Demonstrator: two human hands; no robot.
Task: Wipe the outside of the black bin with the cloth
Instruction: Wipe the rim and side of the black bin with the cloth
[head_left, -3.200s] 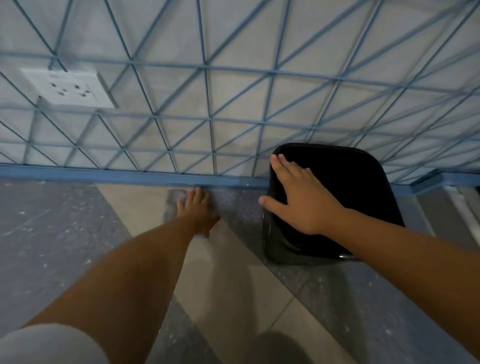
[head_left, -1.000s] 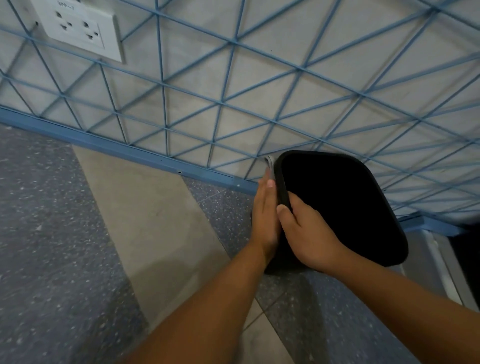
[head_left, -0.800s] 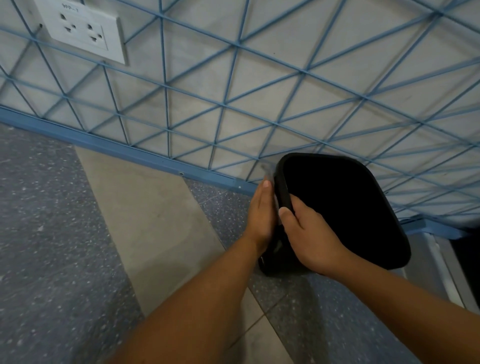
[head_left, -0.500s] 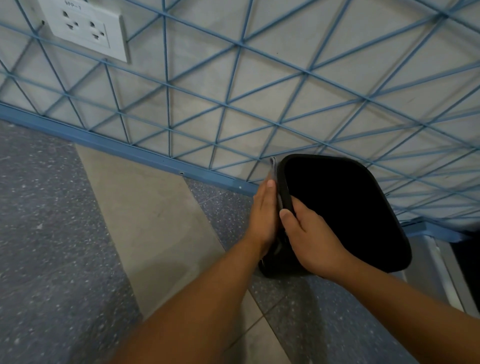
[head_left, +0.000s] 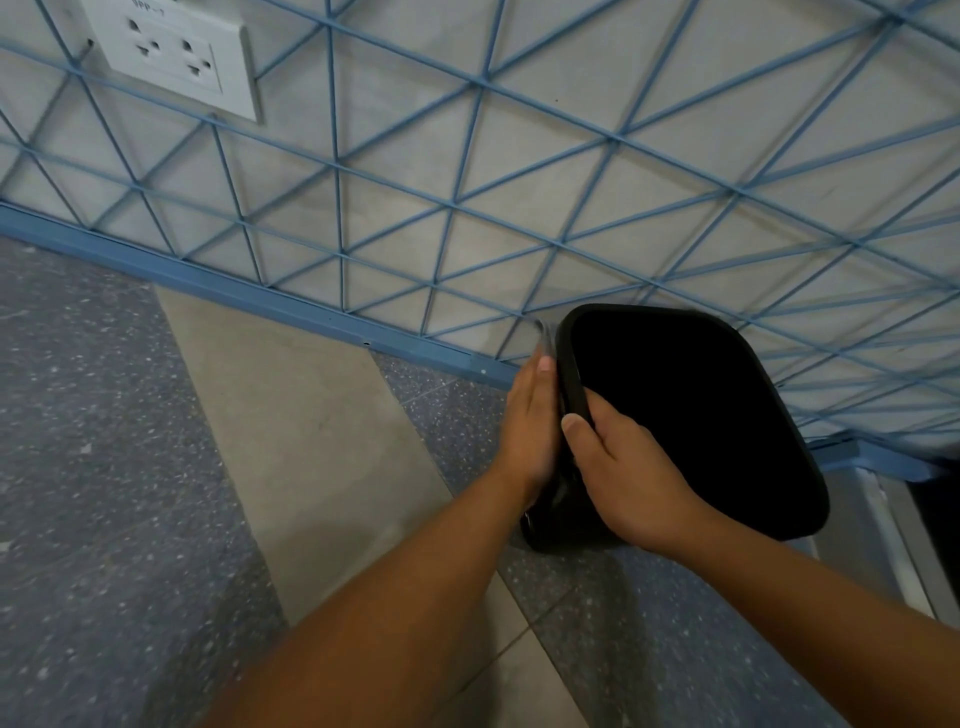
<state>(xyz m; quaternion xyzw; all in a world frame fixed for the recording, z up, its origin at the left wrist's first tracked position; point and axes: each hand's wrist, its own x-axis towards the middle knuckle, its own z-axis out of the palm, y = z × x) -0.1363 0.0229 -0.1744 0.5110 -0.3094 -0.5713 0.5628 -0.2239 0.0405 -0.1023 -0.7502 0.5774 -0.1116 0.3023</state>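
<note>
The black bin (head_left: 737, 332) stands on the floor against the wall, its dark opening facing up. My left hand (head_left: 530, 421) lies flat against the bin's left outer side and presses the grey cloth (head_left: 546, 332) onto it. Only a blurred edge of the cloth shows above my fingertips. My right hand (head_left: 623, 467) grips the bin's near-left rim, thumb on the outside and fingers hidden inside.
A wall with a blue wire grid (head_left: 467, 208) rises right behind the bin, with a blue skirting strip (head_left: 234, 291) along its foot. A white socket plate (head_left: 176, 52) sits at the upper left. Grey speckled and beige floor tiles (head_left: 291, 415) spread to the left.
3.2 s ago my left hand was on the floor by the skirting. It now rests on the bin's left side with the cloth, sliding slightly along it. The right hand keeps its hold on the rim.
</note>
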